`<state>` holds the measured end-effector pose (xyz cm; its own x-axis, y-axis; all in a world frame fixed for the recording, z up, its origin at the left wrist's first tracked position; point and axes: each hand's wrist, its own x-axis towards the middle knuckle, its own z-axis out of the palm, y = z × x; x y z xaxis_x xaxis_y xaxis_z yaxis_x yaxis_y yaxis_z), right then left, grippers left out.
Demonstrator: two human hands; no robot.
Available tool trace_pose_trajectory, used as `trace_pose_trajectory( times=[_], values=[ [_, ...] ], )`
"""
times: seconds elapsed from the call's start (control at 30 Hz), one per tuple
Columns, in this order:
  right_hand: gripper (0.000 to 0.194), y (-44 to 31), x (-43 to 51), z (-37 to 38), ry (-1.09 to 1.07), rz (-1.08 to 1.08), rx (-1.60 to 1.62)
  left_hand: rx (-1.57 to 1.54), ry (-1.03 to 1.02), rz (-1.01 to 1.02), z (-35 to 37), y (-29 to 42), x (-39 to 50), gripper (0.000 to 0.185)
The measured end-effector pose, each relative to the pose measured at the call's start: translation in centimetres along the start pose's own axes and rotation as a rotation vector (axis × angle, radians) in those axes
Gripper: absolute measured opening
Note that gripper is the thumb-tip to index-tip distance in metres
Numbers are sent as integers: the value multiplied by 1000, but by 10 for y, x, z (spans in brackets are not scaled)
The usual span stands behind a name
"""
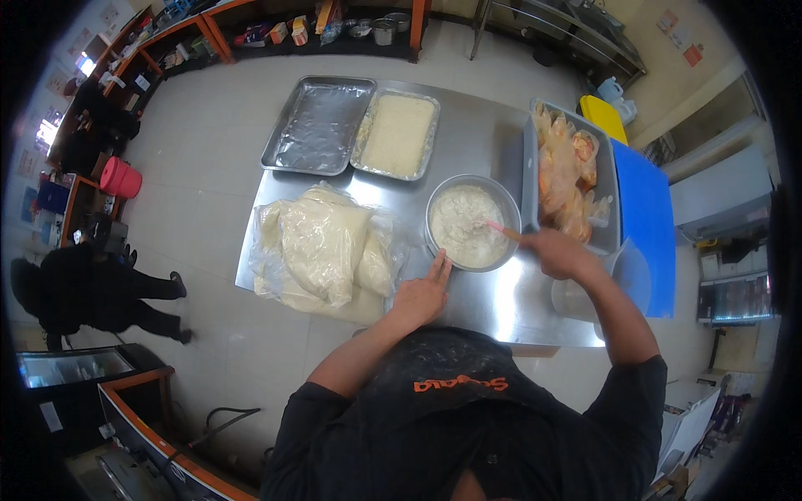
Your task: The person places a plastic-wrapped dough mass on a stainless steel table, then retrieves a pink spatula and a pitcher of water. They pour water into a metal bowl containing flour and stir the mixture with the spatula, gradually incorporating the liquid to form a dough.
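In front of me a round metal bowl (pixel 428 220) holds a pale, lumpy flour mixture (pixel 467 216). My right hand (pixel 557 252) grips the wooden handle of a spatula (pixel 501 229), whose pink end dips into the mixture. At the bowl's near left rim rests my left hand (pixel 426 294), two fingers extended against the metal. Left of it lie clear plastic bags of pale powder (pixel 322 241), heaped on the steel table (pixel 482 134).
Behind the bags sit a dark metal tray (pixel 322 128) and a foil-lined tray of pale crumbs (pixel 399 134). On the right are a grey crate (pixel 530 163) of bagged orange food, a clear plastic jug (pixel 579 297) and a blue board (pixel 648 232). A person (pixel 100 291) stands at far left.
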<state>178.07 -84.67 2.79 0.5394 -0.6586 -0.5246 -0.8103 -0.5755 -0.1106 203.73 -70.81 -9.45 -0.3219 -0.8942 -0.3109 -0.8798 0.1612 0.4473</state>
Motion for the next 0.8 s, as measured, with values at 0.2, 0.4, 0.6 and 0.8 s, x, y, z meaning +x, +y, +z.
trace_pose_trajectory(
  times=[0.2, 0.4, 0.6, 0.8],
  values=[
    [33, -16, 17, -27, 120, 6, -300, 9, 42, -18, 8, 1, 2, 71],
    [30, -13, 33, -45, 262, -116, -495, 51, 71, -19, 7, 3, 0, 73],
    [60, 1, 42, -29, 140, -42, -474, 50, 68, -25, 11, 3, 2, 73],
    [41, 45, 42, -15, -97, -65, -300, 67, 70, -32, 4, 8, -3, 72]
  ],
)
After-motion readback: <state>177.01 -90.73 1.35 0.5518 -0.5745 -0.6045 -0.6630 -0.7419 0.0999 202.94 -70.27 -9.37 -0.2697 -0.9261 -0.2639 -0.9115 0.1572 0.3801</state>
